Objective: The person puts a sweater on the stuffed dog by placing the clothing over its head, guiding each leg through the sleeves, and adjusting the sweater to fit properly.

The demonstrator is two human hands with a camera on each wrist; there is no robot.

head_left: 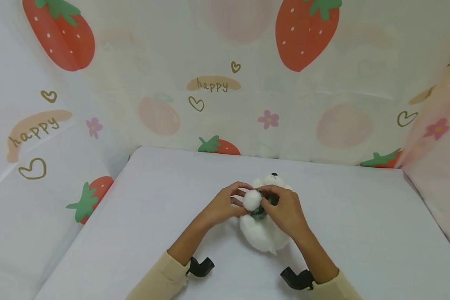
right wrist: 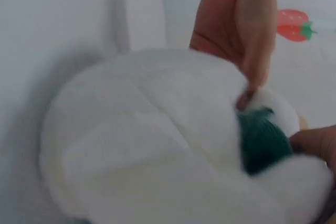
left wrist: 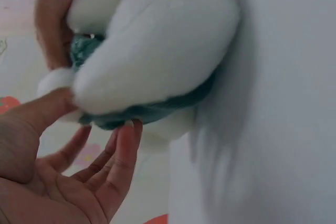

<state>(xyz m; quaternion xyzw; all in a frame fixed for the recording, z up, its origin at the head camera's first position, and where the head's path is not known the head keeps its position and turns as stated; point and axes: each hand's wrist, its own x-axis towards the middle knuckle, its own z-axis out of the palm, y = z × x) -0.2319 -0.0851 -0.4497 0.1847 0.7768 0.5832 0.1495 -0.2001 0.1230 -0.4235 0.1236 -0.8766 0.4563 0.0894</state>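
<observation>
Your white plush toy point(head_left: 264, 233) lies on the pale surface point(head_left: 360, 233) just in front of you, near the middle, its rounded body toward you and its head with a small dark nose pointing away. Both of your hands meet on top of it, at the spot where a dark green knitted band point(right wrist: 262, 140) wraps around the toy. Your left hand point(head_left: 221, 206) comes in from the left with its fingers curled around a small white pom-pom point(head_left: 252, 201), thumb and fingertips pinching it so it stands clear of the fur. From the left wrist view the lower fingers point(left wrist: 123, 150) of that hand also press against the underside edge of the green band, which probably steadies the toy against the pull. Your right hand point(head_left: 285, 210) arches over from the right, fingers bent and pinching the green band just beside the pom-pom; the right wrist view shows a fingertip point(right wrist: 247, 98) pressed into the fur at the band's edge. With both hands gripping so close together, the toy's weight rests on the surface rather than in your hands. A strawberry-print backdrop point(head_left: 225, 83) stands behind the surface.
</observation>
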